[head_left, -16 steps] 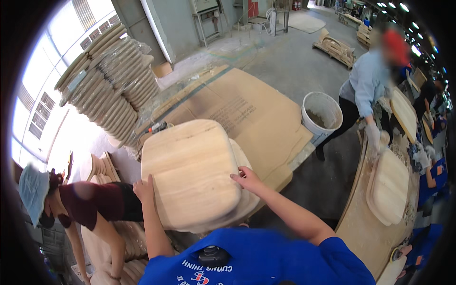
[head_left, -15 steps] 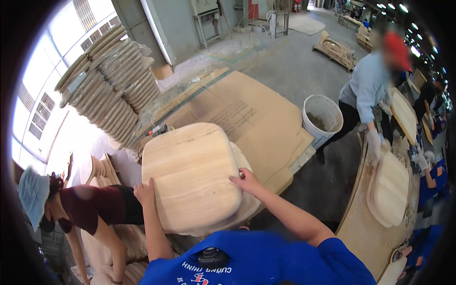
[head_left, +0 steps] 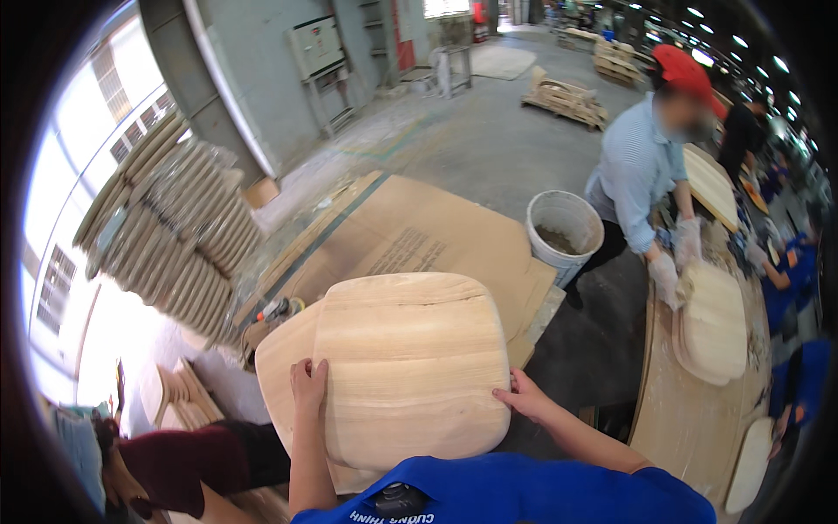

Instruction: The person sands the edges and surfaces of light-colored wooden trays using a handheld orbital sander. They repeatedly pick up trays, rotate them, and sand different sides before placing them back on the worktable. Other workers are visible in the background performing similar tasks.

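Observation:
A pale wooden chair seat point(head_left: 415, 367) with rounded corners is in front of me, held by its two side edges. My left hand point(head_left: 310, 384) is closed on its left edge, with the fingertips partly hidden. At the right edge, my right hand point(head_left: 526, 395) grips it with the thumb on top and the fingers mostly underneath. A second wooden seat point(head_left: 284, 354) lies under it and shows along the left side. Whether the upper seat touches the lower one, I cannot tell.
Flat cardboard point(head_left: 454, 214) covers the surface ahead, with a small power tool point(head_left: 278, 309) on it. A white bucket point(head_left: 566, 225) stands beyond. Wrapped seats point(head_left: 166, 218) are stacked at left. A person point(head_left: 188, 458) bends nearby; another point(head_left: 642, 153) works at the right-hand table point(head_left: 676, 437).
The held seat has shifted right with both my hands, uncovering the left part of the seat beneath. My view has also shifted. The person in the red cap now leans over the table.

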The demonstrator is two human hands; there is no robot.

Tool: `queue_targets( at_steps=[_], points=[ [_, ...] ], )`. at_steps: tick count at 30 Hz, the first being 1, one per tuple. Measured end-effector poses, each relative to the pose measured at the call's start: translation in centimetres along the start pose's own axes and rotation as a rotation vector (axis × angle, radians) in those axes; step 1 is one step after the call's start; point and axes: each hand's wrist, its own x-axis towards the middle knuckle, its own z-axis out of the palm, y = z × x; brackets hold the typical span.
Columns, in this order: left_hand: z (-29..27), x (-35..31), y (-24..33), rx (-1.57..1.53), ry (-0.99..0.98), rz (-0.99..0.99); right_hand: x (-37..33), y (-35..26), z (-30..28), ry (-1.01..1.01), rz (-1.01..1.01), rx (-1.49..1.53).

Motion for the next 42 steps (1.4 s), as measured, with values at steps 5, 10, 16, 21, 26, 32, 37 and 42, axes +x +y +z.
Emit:
queue_targets(
  at_steps=[5, 10, 16, 21, 26, 32, 37, 42],
  points=[
    [1.5, 4.5, 2.0, 0.079, -0.128, -0.038, 0.7, 3.4, 1.0, 0.000, -0.170, 0.200],
    [2.0, 6.9, 3.7, 0.057, -0.216, 0.004, 0.9, 5.7, 0.2, 0.030, -0.106, 0.252],
    [4.7, 4.7, 13.3, -0.119, -0.227, 0.336, -1.7, 10.2, -2.7, 0.121, -0.047, 0.265],
    [7.8, -4.5, 28.9, -0.211, -0.398, 0.689, -7.0, 16.2, -5.9, 0.160, 0.106, 0.682],
    [10.3, -21.0, 41.7, -0.305, -0.630, 1.098, -15.0, 22.0, -9.2, 0.240, -0.092, 1.165],
    [12.3, -38.9, 51.2, -0.482, -0.838, 1.651, -23.0, 27.5, -15.3, 0.561, -0.499, 1.574],
    [15.9, -51.1, 55.7, -0.715, -0.644, 2.322, -33.9, 30.3, -22.7, 0.827, -1.038, 1.842],
    [20.2, -58.0, 58.3, -0.950, -0.714, 2.515, -45.0, 28.7, -24.4, 1.236, -1.000, 1.732]
  ],
)
